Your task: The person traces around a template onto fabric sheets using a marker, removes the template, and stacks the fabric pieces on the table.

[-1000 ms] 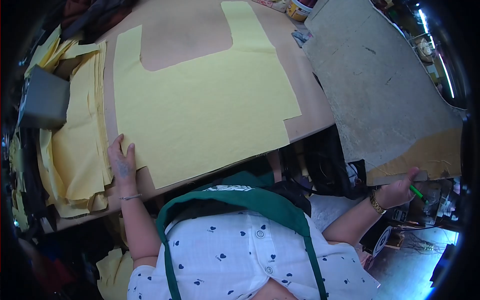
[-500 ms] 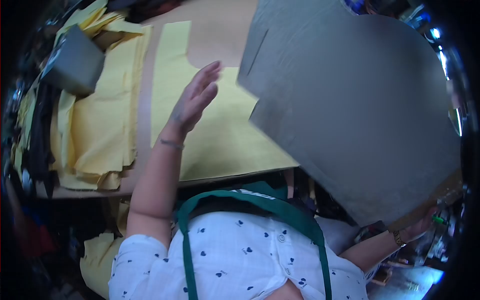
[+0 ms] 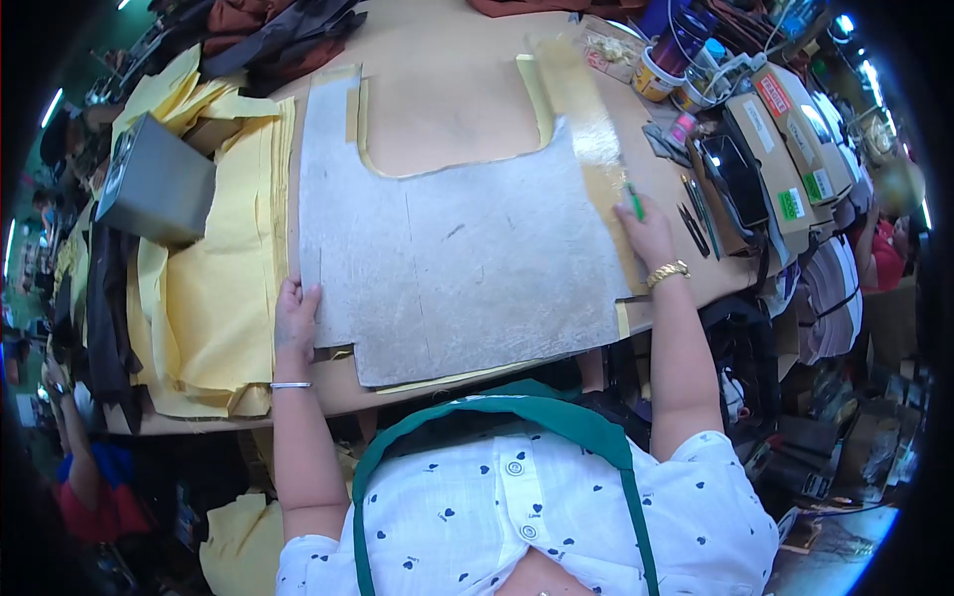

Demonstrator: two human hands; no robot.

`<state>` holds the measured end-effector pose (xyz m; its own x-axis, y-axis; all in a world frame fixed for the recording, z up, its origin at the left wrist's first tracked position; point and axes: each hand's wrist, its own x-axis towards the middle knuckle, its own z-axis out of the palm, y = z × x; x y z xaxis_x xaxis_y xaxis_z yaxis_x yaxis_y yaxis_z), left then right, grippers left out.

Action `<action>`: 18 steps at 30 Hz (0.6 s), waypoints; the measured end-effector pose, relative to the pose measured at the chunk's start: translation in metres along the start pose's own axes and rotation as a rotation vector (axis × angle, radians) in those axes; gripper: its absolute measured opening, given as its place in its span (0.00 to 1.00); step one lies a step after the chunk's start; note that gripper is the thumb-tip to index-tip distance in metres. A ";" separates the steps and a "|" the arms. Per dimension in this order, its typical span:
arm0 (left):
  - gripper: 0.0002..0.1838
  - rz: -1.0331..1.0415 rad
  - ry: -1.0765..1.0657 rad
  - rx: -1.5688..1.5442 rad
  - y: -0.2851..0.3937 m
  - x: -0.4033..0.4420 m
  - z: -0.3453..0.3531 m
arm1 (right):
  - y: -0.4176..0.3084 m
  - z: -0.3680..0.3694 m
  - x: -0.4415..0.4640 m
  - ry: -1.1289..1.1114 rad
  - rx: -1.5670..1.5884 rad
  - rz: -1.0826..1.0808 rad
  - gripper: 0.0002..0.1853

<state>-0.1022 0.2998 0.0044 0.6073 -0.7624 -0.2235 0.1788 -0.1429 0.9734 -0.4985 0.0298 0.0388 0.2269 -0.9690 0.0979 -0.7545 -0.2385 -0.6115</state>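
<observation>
A grey pattern board (image 3: pixel 467 268) with a U-shaped cut-out lies flat over yellow fabric (image 3: pixel 538 94). Brown tape (image 3: pixel 596 139) runs along its right side. Thin strips of the fabric show at the cut-out and front edge; the rest is hidden. My left hand (image 3: pixel 296 320) grips the board's left edge near its front corner, thumb on top. My right hand (image 3: pixel 649 233) is closed around a green pen (image 3: pixel 634 202) and rests at the board's taped right edge.
Folded yellow fabric (image 3: pixel 214 318) lies left, under a grey metal block (image 3: pixel 159 184). Dark cloth (image 3: pixel 283 45) is piled behind. Scissors (image 3: pixel 693 230), an open case (image 3: pixel 733 184), cardboard boxes (image 3: pixel 770 149) and a paint tub (image 3: pixel 658 74) stand right. Other people sit at both sides.
The board, raised and tilted at the right, now lies flat on the yellow fabric. My left hand came down from above the fabric to its left edge; my right hand moved in with the pen.
</observation>
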 end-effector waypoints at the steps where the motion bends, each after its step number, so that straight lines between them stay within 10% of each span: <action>1: 0.19 -0.019 0.030 0.105 0.001 0.002 0.001 | 0.000 0.012 0.000 0.000 -0.083 0.028 0.22; 18: 0.33 0.456 0.085 0.926 -0.010 0.015 0.005 | -0.002 0.018 0.013 -0.082 -0.247 0.052 0.25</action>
<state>-0.0994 0.2868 -0.0087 0.5269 -0.8240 0.2082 -0.7254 -0.3084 0.6154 -0.4830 0.0186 0.0271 0.2256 -0.9742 0.0016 -0.8917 -0.2072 -0.4024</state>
